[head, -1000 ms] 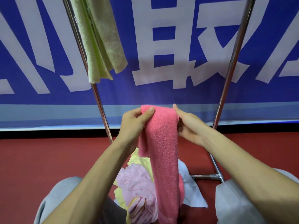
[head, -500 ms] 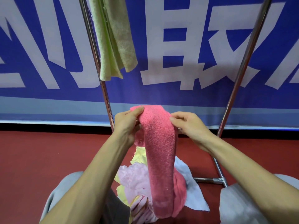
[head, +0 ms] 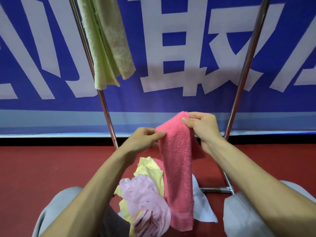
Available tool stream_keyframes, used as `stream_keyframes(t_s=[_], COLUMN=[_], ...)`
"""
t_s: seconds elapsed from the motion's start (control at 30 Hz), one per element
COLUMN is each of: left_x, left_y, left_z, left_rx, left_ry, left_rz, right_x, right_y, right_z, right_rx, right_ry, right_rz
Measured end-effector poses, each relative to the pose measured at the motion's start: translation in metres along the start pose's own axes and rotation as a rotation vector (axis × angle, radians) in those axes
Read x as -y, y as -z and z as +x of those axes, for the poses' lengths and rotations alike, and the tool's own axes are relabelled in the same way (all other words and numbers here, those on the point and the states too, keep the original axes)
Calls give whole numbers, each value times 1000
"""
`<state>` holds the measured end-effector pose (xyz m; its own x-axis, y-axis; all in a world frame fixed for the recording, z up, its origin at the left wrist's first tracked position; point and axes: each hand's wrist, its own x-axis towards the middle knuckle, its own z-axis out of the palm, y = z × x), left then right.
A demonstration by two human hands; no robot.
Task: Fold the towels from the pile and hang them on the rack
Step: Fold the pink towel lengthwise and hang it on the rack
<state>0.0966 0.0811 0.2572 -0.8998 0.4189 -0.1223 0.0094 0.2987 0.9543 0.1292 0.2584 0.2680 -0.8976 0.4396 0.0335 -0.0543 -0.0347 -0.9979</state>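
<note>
Both hands pinch the pink towel point(head: 177, 161) by its top edge; the right hand point(head: 203, 127) has risen above the left hand point(head: 142, 141), tilting the fold, likely toward the rack point(head: 106, 106) above the pile point(head: 145, 190).

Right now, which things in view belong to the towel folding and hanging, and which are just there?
Job:
pink towel, pinched by left hand and right hand
pile on the floor
rack
green towel, already hung

Not the job:
blue banner
red floor
</note>
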Motion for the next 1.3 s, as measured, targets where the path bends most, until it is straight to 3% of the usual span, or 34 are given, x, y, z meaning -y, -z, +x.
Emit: stream_keyframes(t_s=[0.33, 0.5, 0.83, 1.03, 1.3], left_x=[-5, -10, -20, -21, -19], left_y=[-23, -18, 9, 24, 28], left_z=[-1, -2, -6, -6, -2], left_rx=[-118, -184, -317, -389, -465], left_ry=[-178, -231, -141, 4, 45], left_rz=[-184, -213, -421, -607, -720], right_x=[4, -5, -19, -18, -10], right_y=[12, 9, -11, -14, -9], right_z=[5, 9, -1, -9, -9], right_rx=[-88, 32, 356, 628, 689], right_ry=[-73, -90, -418, -346, -152], right_rz=[120, 4, 81, 38, 69])
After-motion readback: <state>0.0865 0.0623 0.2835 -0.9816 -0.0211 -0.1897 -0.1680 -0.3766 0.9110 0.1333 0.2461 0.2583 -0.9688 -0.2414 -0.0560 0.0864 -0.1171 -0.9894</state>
